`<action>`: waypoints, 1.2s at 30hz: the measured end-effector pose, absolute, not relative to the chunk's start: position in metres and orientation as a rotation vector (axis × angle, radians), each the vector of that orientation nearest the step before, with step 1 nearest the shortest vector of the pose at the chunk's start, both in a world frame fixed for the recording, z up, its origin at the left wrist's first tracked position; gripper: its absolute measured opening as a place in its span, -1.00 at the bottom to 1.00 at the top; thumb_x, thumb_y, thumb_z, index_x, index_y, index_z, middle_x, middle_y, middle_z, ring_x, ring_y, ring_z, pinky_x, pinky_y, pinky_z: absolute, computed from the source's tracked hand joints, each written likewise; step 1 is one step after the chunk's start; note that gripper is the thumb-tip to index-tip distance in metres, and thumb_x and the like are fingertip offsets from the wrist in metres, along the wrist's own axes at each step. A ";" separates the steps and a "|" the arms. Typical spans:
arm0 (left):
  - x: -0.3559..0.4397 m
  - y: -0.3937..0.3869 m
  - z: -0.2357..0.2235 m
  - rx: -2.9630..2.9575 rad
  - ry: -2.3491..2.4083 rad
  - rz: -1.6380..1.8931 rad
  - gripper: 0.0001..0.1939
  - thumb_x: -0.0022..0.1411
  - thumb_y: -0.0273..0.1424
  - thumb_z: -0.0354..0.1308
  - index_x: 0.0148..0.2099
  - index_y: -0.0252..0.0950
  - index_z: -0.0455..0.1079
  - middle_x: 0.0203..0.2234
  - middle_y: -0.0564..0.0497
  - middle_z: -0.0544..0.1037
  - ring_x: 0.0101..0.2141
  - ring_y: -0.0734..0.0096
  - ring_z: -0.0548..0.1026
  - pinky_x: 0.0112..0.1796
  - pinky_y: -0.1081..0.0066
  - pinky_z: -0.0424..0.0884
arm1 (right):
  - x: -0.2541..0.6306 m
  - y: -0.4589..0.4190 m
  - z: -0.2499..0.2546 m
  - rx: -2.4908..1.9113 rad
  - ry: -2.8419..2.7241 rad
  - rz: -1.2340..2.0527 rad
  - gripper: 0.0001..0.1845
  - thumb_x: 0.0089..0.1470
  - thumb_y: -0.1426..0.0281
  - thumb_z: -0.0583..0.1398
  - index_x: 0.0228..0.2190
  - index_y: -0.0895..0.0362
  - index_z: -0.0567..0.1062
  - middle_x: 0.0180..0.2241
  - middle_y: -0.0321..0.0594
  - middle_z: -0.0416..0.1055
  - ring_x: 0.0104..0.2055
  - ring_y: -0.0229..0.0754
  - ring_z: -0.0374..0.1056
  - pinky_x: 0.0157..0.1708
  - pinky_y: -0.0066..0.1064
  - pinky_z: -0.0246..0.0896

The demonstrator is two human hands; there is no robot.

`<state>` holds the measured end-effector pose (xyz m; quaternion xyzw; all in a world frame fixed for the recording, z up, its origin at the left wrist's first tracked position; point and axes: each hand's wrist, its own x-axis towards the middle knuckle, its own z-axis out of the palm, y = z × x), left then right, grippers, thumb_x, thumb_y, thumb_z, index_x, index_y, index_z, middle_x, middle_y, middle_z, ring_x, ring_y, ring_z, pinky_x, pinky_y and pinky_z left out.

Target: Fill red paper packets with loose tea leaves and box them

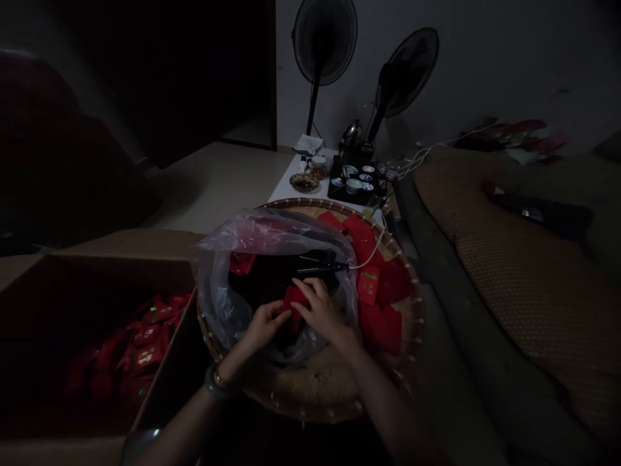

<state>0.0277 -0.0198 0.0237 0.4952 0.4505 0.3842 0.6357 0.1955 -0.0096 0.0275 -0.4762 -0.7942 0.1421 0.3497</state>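
Observation:
A small red packet [294, 295] is between my two hands, over the open mouth of a clear plastic bag [213, 285]. My left hand [264, 327], with a bangle at the wrist, pinches its left edge between thumb and fingers. From the right, my right hand [317, 309] grips the packet with the thumb low and the fingers over its top. Just beyond the fingers lies a slim black tool [323, 268] with a white cord and a tiny red light. The bag rests in a round woven bamboo tray [310, 395]. Its dark contents are hard to make out.
Red envelopes [369, 285] cover the tray's right side. At left, a cardboard box [167, 349] holds several red packets [150, 333]. Beyond the tray, a white table [286, 188] bears a black tea tray [342, 194] with cups. Two fans [325, 42] stand behind.

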 end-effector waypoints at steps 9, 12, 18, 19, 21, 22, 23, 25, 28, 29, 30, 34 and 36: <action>0.025 -0.022 0.019 1.306 1.037 0.853 -0.78 0.05 -0.29 0.21 -0.31 -0.34 0.50 -0.49 0.01 0.54 -0.45 0.39 0.43 -0.40 0.49 0.32 | 0.197 -0.011 0.026 -1.237 -2.075 0.311 -0.59 0.04 0.29 0.21 -0.04 0.11 0.41 -0.21 -0.09 0.27 -0.14 -0.08 0.20 -0.12 -0.19 0.24; 0.023 -0.022 0.015 1.362 1.029 0.846 -0.80 0.09 -0.31 0.18 -0.30 -0.34 0.50 -0.47 0.01 0.54 -0.44 0.38 0.42 -0.38 0.49 0.32 | 0.198 -0.011 0.025 -1.264 -2.119 0.318 -0.62 0.05 0.29 0.19 -0.06 0.08 0.43 -0.25 -0.11 0.28 -0.18 -0.08 0.21 -0.15 -0.18 0.24; 0.024 -0.020 0.014 1.332 1.050 0.846 -0.83 0.06 -0.32 0.20 -0.35 -0.31 0.51 -0.51 0.02 0.52 -0.46 0.38 0.40 -0.40 0.50 0.29 | 0.196 -0.013 0.023 -1.242 -2.134 0.277 -0.58 0.06 0.31 0.19 -0.01 0.10 0.39 -0.24 -0.09 0.35 -0.16 -0.06 0.22 -0.14 -0.19 0.25; 0.024 -0.020 0.014 1.320 1.052 0.852 -0.83 0.05 -0.32 0.21 -0.35 -0.31 0.51 -0.51 0.02 0.52 -0.46 0.38 0.40 -0.40 0.50 0.29 | 0.196 -0.013 0.023 -1.229 -2.142 0.280 -0.58 0.07 0.33 0.18 -0.01 0.10 0.38 -0.24 -0.10 0.37 -0.16 -0.06 0.23 -0.14 -0.19 0.25; 0.024 -0.020 0.012 1.285 1.048 0.867 -0.84 0.03 -0.32 0.22 -0.36 -0.31 0.51 -0.52 0.02 0.53 -0.47 0.38 0.40 -0.40 0.50 0.30 | 0.196 -0.013 0.023 -1.210 -2.151 0.289 -0.59 0.09 0.35 0.16 0.00 0.08 0.37 -0.23 -0.11 0.41 -0.14 -0.06 0.24 -0.13 -0.19 0.25; 0.024 -0.020 0.010 1.272 1.048 0.873 -0.85 0.02 -0.33 0.23 -0.37 -0.31 0.51 -0.52 0.02 0.53 -0.46 0.37 0.40 -0.40 0.50 0.30 | 0.195 -0.014 0.023 -1.203 -2.151 0.294 -0.60 0.10 0.36 0.15 0.01 0.07 0.37 -0.22 -0.11 0.42 -0.14 -0.06 0.25 -0.12 -0.19 0.25; 0.024 -0.019 0.009 1.266 1.052 0.877 -0.85 0.01 -0.33 0.24 -0.37 -0.31 0.51 -0.51 0.02 0.53 -0.46 0.37 0.41 -0.39 0.49 0.30 | 0.195 -0.014 0.023 -1.200 -2.147 0.299 -0.61 0.11 0.36 0.15 0.00 0.07 0.37 -0.22 -0.12 0.43 -0.13 -0.07 0.25 -0.12 -0.19 0.25; 0.023 -0.019 0.005 1.276 1.068 0.883 -0.85 0.01 -0.34 0.24 -0.36 -0.32 0.51 -0.51 0.02 0.54 -0.45 0.36 0.42 -0.38 0.49 0.31 | 0.194 -0.014 0.025 -1.205 -2.119 0.297 -0.66 0.11 0.38 0.14 -0.04 0.08 0.40 -0.22 -0.12 0.45 -0.13 -0.07 0.27 -0.12 -0.19 0.25; 0.024 -0.018 0.003 1.295 1.105 0.898 -0.84 0.00 -0.36 0.23 -0.34 -0.31 0.52 -0.50 0.02 0.55 -0.45 0.36 0.43 -0.37 0.49 0.31 | 0.194 -0.015 0.028 -1.220 -2.059 0.284 -0.74 0.10 0.40 0.15 -0.13 0.10 0.46 -0.24 -0.13 0.46 -0.17 -0.08 0.28 -0.15 -0.20 0.26; 0.024 -0.018 0.004 1.293 1.115 0.903 -0.84 0.00 -0.36 0.23 -0.33 -0.31 0.52 -0.49 0.02 0.55 -0.45 0.36 0.43 -0.37 0.48 0.31 | 0.194 -0.015 0.029 -1.225 -2.042 0.282 -0.76 0.10 0.40 0.15 -0.16 0.11 0.47 -0.25 -0.13 0.46 -0.19 -0.08 0.29 -0.16 -0.20 0.27; 0.024 -0.018 0.004 1.288 1.123 0.908 -0.84 -0.01 -0.36 0.23 -0.32 -0.30 0.52 -0.48 0.02 0.56 -0.44 0.36 0.44 -0.36 0.48 0.31 | 0.194 -0.016 0.029 -1.229 -2.031 0.285 -0.78 0.10 0.41 0.15 -0.18 0.11 0.48 -0.26 -0.13 0.46 -0.20 -0.09 0.29 -0.17 -0.20 0.27; 0.025 -0.017 0.008 1.241 1.148 0.931 -0.85 -0.04 -0.37 0.23 -0.36 -0.29 0.52 -0.51 0.04 0.55 -0.45 0.36 0.43 -0.39 0.49 0.32 | 0.194 -0.018 0.025 -1.225 -1.993 0.329 -0.77 0.12 0.43 0.11 -0.17 0.09 0.47 -0.24 -0.13 0.44 -0.17 -0.13 0.32 -0.14 -0.23 0.28; 0.025 -0.017 0.008 1.223 1.158 0.938 -0.85 -0.06 -0.37 0.24 -0.37 -0.29 0.52 -0.52 0.05 0.54 -0.46 0.37 0.43 -0.41 0.50 0.31 | 0.193 -0.018 0.024 -1.213 -1.978 0.343 -0.77 0.13 0.43 0.10 -0.17 0.09 0.46 -0.24 -0.13 0.42 -0.16 -0.14 0.32 -0.13 -0.25 0.28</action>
